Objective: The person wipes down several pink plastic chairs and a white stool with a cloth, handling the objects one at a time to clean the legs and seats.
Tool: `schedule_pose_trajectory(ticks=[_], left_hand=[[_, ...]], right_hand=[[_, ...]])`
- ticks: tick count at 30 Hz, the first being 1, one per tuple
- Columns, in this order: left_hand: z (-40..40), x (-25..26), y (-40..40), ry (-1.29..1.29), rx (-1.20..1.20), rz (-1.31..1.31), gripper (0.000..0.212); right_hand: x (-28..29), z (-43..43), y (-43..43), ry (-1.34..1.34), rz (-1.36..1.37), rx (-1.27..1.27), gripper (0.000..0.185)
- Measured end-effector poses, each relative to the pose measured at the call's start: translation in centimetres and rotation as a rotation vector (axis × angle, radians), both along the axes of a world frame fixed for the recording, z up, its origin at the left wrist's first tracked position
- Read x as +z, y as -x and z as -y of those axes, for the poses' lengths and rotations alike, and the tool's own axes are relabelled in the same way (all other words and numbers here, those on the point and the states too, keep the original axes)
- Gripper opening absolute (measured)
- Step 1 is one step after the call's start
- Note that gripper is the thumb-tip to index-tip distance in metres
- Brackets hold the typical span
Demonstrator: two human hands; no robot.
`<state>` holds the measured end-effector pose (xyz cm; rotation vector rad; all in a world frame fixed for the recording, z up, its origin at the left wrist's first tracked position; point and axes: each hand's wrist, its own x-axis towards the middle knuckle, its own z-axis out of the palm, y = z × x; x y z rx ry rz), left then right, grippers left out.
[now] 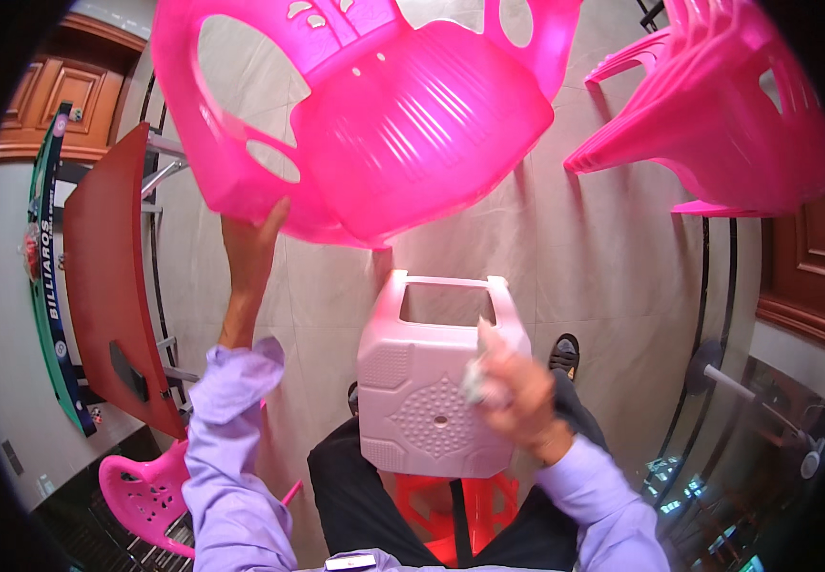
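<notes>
A pink plastic armchair (412, 136) stands before me at the top centre, tilted in the view. My left hand (254, 232) grips the front of its left armrest, thumb on top. Over the right side of a pale pink plastic stool (437, 400) is my right hand (516, 390), closed around a small crumpled whitish thing (480, 379), perhaps a cloth; it is blurred. The stool lies between my knees, its textured top facing up and a rectangular opening at its far end. A red plastic stool (484, 508) shows beneath me, between my legs.
Stacked pink plastic chairs (734, 129) stand at the upper right. At left are a folding table with a red-brown top (108, 279) and a billiards table (48, 286). Another pink chair (148, 497) is at the lower left. A fan-like stand (741, 382) and a dark glossy surface lie at right.
</notes>
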<state>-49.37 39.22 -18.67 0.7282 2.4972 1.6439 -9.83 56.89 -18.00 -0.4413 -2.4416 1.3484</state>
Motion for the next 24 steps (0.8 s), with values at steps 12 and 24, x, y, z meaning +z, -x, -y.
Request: schedule_pose_trajectory(ticks=[12, 24], left_hand=[[13.0, 0.8, -9.6, -0.573, 0.547, 0.432, 0.06], [13.9, 4.8, -10.1, -1.278, 0.428, 0.425, 0.056]], right_hand=[[3.0, -28.0, 26.2, -0.032, 0.429, 0.041, 0.09], [9.4, -20.8, 19.5, 0.0, 0.325, 0.024, 0.036]])
